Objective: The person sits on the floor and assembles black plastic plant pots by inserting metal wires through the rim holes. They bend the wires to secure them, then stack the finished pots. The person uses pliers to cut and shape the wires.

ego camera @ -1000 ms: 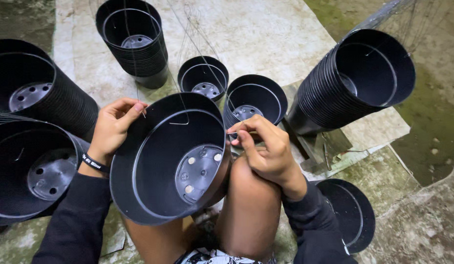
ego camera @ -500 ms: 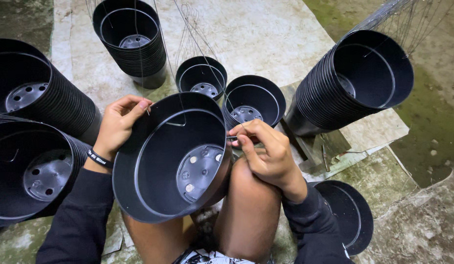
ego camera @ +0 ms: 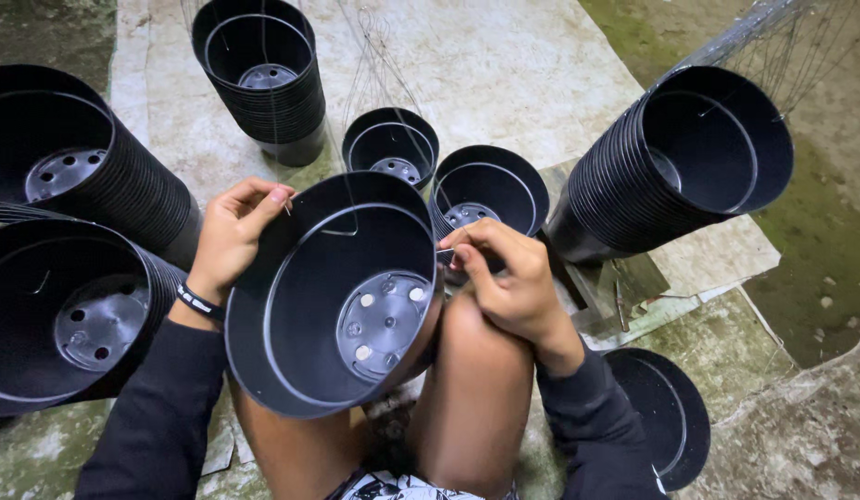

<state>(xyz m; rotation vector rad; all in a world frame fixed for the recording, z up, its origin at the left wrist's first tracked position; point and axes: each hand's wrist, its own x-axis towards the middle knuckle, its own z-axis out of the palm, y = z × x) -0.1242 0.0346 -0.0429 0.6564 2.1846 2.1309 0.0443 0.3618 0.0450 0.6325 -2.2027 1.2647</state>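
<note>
Stacks of black pots (ego camera: 87,185) are seen left of the hands, a tilted stack (ego camera: 680,157) to the right, and two small pots (ego camera: 485,185) beyond. What the right hand (ego camera: 508,282) pinches is barely discernible. The black plastic pot (ego camera: 342,296) is gripped at its rim by the closed left hand (ego camera: 231,236), between both hands, on the knees.

From my feed I'm looking straight down at a rough grey concrete floor (ego camera: 504,65), stained and patchy. Off to the right it turns into damp, mossy green ground (ego camera: 819,268), and there's more green creeping along the lower left. A pale, worn flat sheet (ego camera: 717,255) lies over part of the concrete, edges ragged. Light is dim and soft, no hard shadows. No walls, windows or furniture anywhere in my view.
</note>
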